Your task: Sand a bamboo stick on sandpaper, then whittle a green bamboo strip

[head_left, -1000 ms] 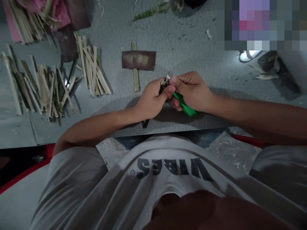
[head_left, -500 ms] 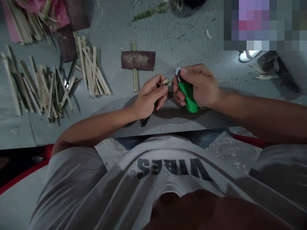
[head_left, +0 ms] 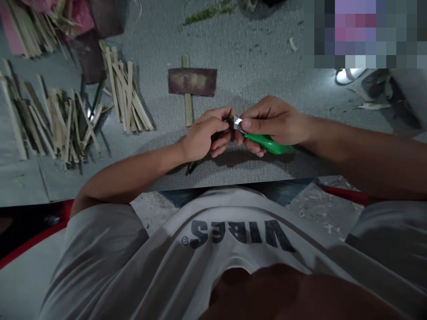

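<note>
My left hand (head_left: 204, 138) is closed around a thin dark bamboo strip (head_left: 192, 166) whose lower end pokes out below my palm. My right hand (head_left: 271, 121) grips a green-handled knife (head_left: 267, 143), its metal blade (head_left: 238, 124) pointing left and touching the strip's top end between my two thumbs. Both hands meet over the grey mat (head_left: 240, 53), near its front edge.
A brown sandpaper piece (head_left: 192, 82) lies across a bamboo strip (head_left: 188, 113) just beyond my hands. Piles of cut bamboo strips (head_left: 125, 95) and darker strips (head_left: 56, 122) lie at the left. Shavings are scattered at the far right (head_left: 368, 106).
My hands were together, drew apart with the knife raised upright, and are now together again with the blade laid against the strip's end.
</note>
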A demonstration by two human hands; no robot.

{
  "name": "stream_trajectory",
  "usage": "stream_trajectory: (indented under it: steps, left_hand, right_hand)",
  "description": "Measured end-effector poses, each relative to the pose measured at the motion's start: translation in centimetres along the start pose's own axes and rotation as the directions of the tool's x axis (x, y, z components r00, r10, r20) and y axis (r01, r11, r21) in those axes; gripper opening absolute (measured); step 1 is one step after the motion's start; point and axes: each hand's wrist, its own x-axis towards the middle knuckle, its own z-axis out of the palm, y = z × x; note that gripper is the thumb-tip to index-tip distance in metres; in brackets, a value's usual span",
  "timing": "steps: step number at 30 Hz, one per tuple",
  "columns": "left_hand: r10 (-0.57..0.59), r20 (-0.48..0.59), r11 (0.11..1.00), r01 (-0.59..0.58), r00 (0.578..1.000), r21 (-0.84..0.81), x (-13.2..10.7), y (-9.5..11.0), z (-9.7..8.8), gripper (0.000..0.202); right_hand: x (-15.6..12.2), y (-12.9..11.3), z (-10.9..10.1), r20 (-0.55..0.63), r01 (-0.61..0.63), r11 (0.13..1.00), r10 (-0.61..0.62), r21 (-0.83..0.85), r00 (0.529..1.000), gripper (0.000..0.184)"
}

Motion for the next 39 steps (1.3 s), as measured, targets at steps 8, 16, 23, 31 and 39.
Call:
stream_trajectory:
  steps: [8,16,23,31,39]
  left_hand:
    - [-0.003,0.028,0.977,-0.003,1.0,0.215,-0.5,-0.3,-0.3,0.043]
    - [0.255,-0.006,0.798,-0.206,0.967,0.567,0.7,-1.9,-1.5,0.09]
    - [0.288,-0.068,0.78,-0.193,0.955,0.596,0.3,-2.6,-1.3,0.075]
    - [0.353,-0.105,0.735,-0.206,0.93,0.646,0.2,-3.3,-1.9,0.074]
    - [0.306,-0.15,0.823,-0.182,0.94,0.537,0.0,-3.0,-1.1,0.088]
  right_hand:
    - [0.0,-0.1,0.1,-0.017,-0.05,0.998,0.05,-0.027,0.999,0.071]
    - [0.2,0.4,0.8,-0.033,-0.043,0.998,0.042,-0.043,0.999,0.077]
    - [0.2,0.1,1.9,-0.119,-0.027,0.998,0.02,-0.058,0.993,0.073]
    - [0.2,1.2,4.6,-0.388,-0.005,0.987,-0.058,-0.16,0.92,0.078]
    - [0.3,-0.1,3.4,-0.497,0.122,0.986,-0.162,-0.113,0.852,0.068]
